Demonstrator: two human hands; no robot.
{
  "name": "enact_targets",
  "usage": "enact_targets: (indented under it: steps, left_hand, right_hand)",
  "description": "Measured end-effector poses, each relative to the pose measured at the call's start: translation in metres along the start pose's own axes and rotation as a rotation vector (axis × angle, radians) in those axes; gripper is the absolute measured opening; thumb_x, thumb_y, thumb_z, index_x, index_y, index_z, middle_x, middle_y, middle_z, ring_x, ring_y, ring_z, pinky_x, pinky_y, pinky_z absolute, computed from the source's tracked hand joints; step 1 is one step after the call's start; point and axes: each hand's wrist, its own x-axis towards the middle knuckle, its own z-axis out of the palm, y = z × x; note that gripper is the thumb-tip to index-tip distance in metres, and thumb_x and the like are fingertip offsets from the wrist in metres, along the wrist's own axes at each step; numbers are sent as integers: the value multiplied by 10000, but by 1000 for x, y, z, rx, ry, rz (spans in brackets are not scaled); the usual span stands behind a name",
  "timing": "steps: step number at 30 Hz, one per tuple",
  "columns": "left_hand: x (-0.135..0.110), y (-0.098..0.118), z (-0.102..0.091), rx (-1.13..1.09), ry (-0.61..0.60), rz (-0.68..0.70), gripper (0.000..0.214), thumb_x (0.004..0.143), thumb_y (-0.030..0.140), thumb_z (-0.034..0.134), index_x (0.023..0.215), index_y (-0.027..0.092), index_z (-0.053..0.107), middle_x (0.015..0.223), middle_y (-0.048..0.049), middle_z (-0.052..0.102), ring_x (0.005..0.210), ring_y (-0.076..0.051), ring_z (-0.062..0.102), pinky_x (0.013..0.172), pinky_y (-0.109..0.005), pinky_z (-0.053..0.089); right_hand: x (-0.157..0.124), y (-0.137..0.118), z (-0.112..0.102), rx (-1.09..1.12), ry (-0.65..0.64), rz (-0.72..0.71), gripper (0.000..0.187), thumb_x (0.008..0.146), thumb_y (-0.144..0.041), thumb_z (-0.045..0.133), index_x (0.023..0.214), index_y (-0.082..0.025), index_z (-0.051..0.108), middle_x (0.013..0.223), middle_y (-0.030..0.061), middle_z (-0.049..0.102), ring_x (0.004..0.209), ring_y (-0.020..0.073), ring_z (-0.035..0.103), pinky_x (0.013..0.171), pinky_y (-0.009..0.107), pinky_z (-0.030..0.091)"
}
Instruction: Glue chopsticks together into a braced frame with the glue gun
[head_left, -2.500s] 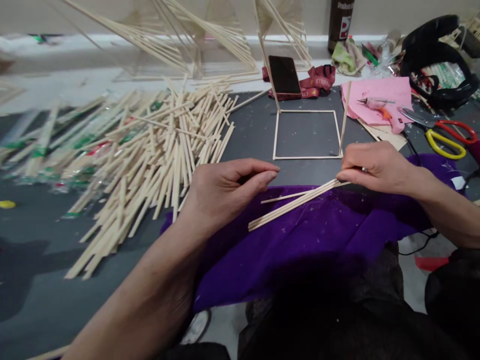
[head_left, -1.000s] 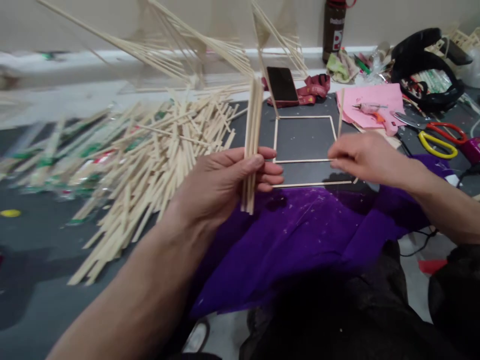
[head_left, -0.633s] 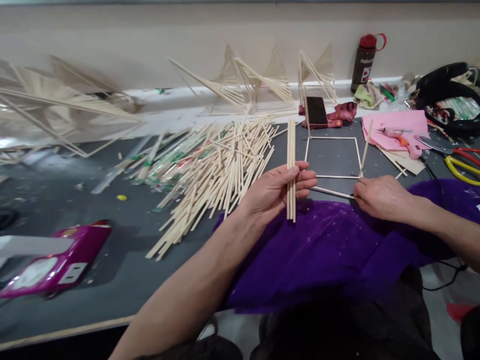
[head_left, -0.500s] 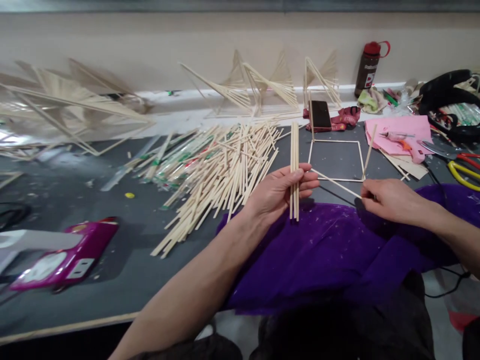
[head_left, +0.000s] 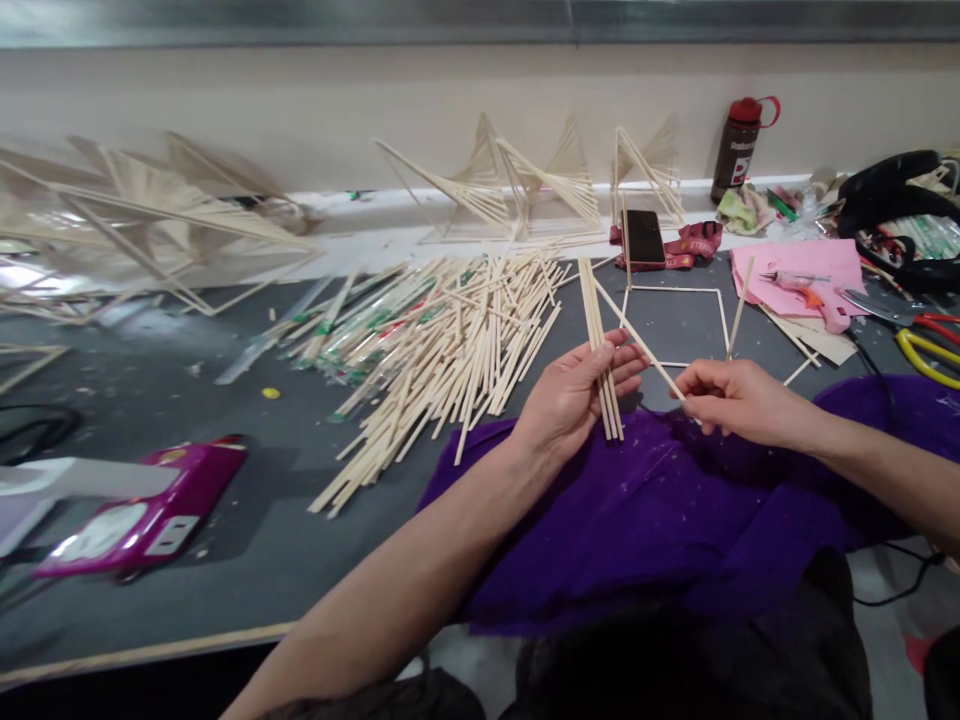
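My left hand [head_left: 576, 397] is closed round a small bundle of thin wooden sticks [head_left: 598, 330], held nearly upright above the purple cloth [head_left: 660, 510]. My right hand [head_left: 731, 397] pinches the near end of a single stick [head_left: 637, 340] that slants up and left, crossing behind the bundle. Just beyond both hands a square frame of sticks [head_left: 721, 312] lies on the grey table [head_left: 247, 530], with upright sticks at two of its corners.
A big heap of loose sticks [head_left: 442, 340] lies left of my hands. Finished fan-shaped stick models [head_left: 540, 180] line the wall. A phone [head_left: 643, 236], bottle [head_left: 735, 137], pink paper with a glue gun [head_left: 806, 285], scissors [head_left: 926, 335] and a magenta object [head_left: 135, 520] are around.
My left hand took the bundle from the cloth and raised it upright. My right hand picked one stick and swung its far end up to the left. The camera view tilted up.
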Motion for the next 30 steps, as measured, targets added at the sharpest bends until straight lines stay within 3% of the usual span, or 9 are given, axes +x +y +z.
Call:
enact_targets:
  steps: [4, 8, 11, 16, 20, 23, 30]
  left_hand:
    - [2, -5, -1, -33, -9, -7, 118, 1026, 134, 601, 1008, 144, 717, 970, -79, 815, 844, -149, 789, 818, -266, 644]
    - [2, -1, 1, -49, -15, 40, 147, 1024, 92, 584, 1018, 151, 719, 911, -36, 802, 816, -129, 773, 907, -283, 639]
    - [2, 7, 6, 13, -25, 207, 124, 1011, 111, 628, 1044, 190, 718, 883, 0, 792, 846, -126, 775, 942, -273, 626]
    - [5, 3, 14, 173, -24, 483, 42, 1000, 218, 695, 1029, 238, 717, 979, -7, 818, 1046, -179, 785, 1020, -310, 607]
    - [12, -19, 6, 315, -123, 464, 47, 967, 222, 738, 923, 228, 726, 960, -18, 826, 977, -178, 787, 1020, -324, 606]
    - [17, -30, -1, 286, -174, 457, 48, 957, 258, 770, 930, 232, 740, 986, -14, 827, 979, -164, 786, 1056, -328, 588]
    - [16, -19, 1, 246, -228, 375, 225, 858, 377, 876, 919, 204, 746, 912, -25, 832, 881, -169, 798, 964, -329, 630]
  right_hand:
    - [17, -7, 12, -101, -28, 11, 88, 884, -156, 565, 830, -204, 615, 636, -41, 623, 590, 113, 586, 601, 249, 422]
    - [31, -16, 18, -332, 9, -74, 136, 891, -120, 594, 779, -196, 605, 708, -20, 666, 674, 128, 600, 673, 269, 391]
    - [36, -18, 16, -406, 99, -151, 94, 899, -138, 626, 843, -176, 692, 827, 19, 726, 775, 149, 630, 725, 279, 395]
    - [33, -6, 5, -277, 236, -228, 171, 949, -254, 611, 947, -164, 756, 820, 25, 728, 783, 156, 634, 749, 287, 427]
    - [26, 5, -1, -270, 288, -211, 188, 945, -288, 610, 898, -165, 743, 791, 24, 707, 769, 154, 619, 749, 295, 426]
    - [24, 9, -2, -258, 301, -219, 181, 938, -291, 605, 874, -177, 730, 775, 19, 695, 766, 152, 616, 740, 293, 429]
    - [25, 12, -2, -122, 394, -312, 220, 934, -353, 589, 825, -190, 687, 760, 13, 674, 736, 142, 594, 690, 287, 429]
